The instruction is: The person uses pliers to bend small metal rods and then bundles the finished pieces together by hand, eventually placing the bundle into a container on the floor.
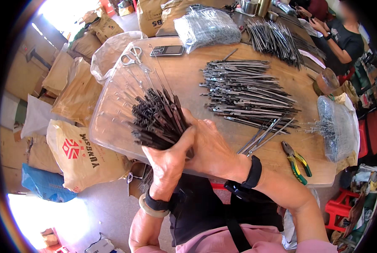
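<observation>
— What have you got in your hands?

— A bundle [159, 118] of thin dark metal rods. My left grip [168, 157] is wrapped tight around its near end from below, thumb up along the side. My right grip [211, 149] is closed against the same end from the right, fingers curled over the rods, so the two meet around one bunch.

— Which way does it point?

— Away from me and to the left. The rods fan out from my grips over a clear plastic sheet [112, 101], which lies on the left part of the tabletop [188, 80]. A few longer wires stick out past the rest, toward the scissors [131, 57].

— And what lies around it?

— To the right of my grips, a broad pile [245, 90] of the same rods lies flat on the tabletop, well apart from the bunch I hold. Some loose ones [264, 135] sit just beside my right wrist, with pliers [296, 162] near the front edge. A phone [167, 50] lies at the far side, beside the scissors. Bagged rods [207, 27] sit beyond it, another bag [338, 126] at the right edge.
</observation>
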Motion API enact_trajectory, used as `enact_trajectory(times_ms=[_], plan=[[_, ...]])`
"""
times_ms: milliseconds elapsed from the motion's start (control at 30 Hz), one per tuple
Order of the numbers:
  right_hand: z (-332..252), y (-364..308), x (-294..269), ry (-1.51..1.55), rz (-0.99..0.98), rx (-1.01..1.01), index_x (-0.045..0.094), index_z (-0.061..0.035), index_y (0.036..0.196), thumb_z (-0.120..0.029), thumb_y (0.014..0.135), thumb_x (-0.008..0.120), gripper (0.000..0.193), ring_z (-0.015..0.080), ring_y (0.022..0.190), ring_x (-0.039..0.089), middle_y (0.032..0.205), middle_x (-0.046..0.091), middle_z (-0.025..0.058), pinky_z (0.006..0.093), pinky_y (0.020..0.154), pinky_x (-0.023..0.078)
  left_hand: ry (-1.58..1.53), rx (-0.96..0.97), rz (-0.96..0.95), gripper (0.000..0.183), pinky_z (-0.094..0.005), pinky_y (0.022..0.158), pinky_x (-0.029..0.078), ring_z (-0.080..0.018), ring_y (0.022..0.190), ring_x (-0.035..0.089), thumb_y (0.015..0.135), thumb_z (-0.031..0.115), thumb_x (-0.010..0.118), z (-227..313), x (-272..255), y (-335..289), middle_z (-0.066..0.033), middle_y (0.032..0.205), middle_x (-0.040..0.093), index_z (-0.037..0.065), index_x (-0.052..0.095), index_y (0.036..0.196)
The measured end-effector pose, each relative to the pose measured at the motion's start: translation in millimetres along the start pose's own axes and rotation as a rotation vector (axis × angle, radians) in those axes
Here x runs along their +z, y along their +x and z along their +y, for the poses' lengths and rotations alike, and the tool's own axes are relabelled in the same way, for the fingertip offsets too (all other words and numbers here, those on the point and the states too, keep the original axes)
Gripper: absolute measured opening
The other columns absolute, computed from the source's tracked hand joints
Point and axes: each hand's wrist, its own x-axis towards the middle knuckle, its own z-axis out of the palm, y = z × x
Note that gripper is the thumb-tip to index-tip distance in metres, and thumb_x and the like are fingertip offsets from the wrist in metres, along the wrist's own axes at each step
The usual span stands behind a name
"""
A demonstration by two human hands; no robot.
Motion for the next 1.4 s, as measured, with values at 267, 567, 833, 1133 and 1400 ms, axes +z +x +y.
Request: enact_trajectory(times_ms=[267, 567, 833, 1133, 1400], plan=[[9, 0, 11, 0.171, 0.159, -0.084, 0.061, -0.0030, 0.117, -0.016, 0.070, 0.076, 0.051, 0.0371, 0.102, 0.060, 0.129, 0.055, 0.0208, 0.0478, 0.086, 0.043, -0.161, 0.058, -0.094, 0.054, -0.0316, 0.089, 0.051, -0.0178, 0.101, 0.063, 0.071, -0.009, 0.076, -8, 6, -2, -0.0110, 0.109, 0.065, -0.002, 0.055, 0.120], [-17, -17, 8, 0.481, -0.041, -0.038, 0.040, 0.0010, 0.134, -0.014, 0.076, 0.074, 0.069, 0.0399, 0.096, 0.067, 0.108, 0.065, 0.0243, 0.0391, 0.084, 0.054, -0.347, -0.019, 0.187, 0.027, -0.0291, 0.079, 0.053, -0.0115, 0.084, 0.065, 0.074, -0.004, 0.073, -2, 3, -47, -0.0038, 0.093, 0.069, -0.001, 0.066, 0.100], [-43, -35, 2, 0.460, -0.396, 0.098, 0.037, -0.0056, 0.137, -0.005, 0.073, 0.067, 0.070, 0.0470, 0.093, 0.064, 0.095, 0.065, 0.0267, 0.0450, 0.077, 0.053, 0.206, 0.026, 0.247, 0.067, -0.0446, 0.098, 0.044, -0.0314, 0.115, 0.054, 0.065, 0.000, 0.083, -22, -67, -161, -0.0163, 0.118, 0.058, -0.001, 0.052, 0.124], [-51, -70, 44, 0.449, -1.098, 0.379, 0.045, 0.0065, 0.121, -0.014, 0.070, 0.070, 0.061, 0.0390, 0.088, 0.067, 0.090, 0.065, 0.0265, 0.0410, 0.075, 0.051, 1.565, 0.357, -0.491, 0.044, -0.0566, 0.106, 0.032, -0.0328, 0.113, 0.053, 0.081, 0.019, 0.058, 51, -111, -199, -0.0173, 0.116, 0.056, 0.010, 0.060, 0.123], [-94, -85, 76, -0.010, -0.977, -0.243, 0.061, 0.0061, 0.090, -0.006, 0.068, 0.065, 0.026, 0.0332, 0.073, 0.065, 0.081, 0.062, 0.0200, 0.0404, 0.060, 0.056, 1.198, -0.190, -0.988, 0.085, -0.0429, 0.091, 0.046, -0.0371, 0.107, 0.060, 0.070, 0.021, 0.075, 5, -159, -147, -0.0225, 0.112, 0.060, -0.002, 0.036, 0.142]])
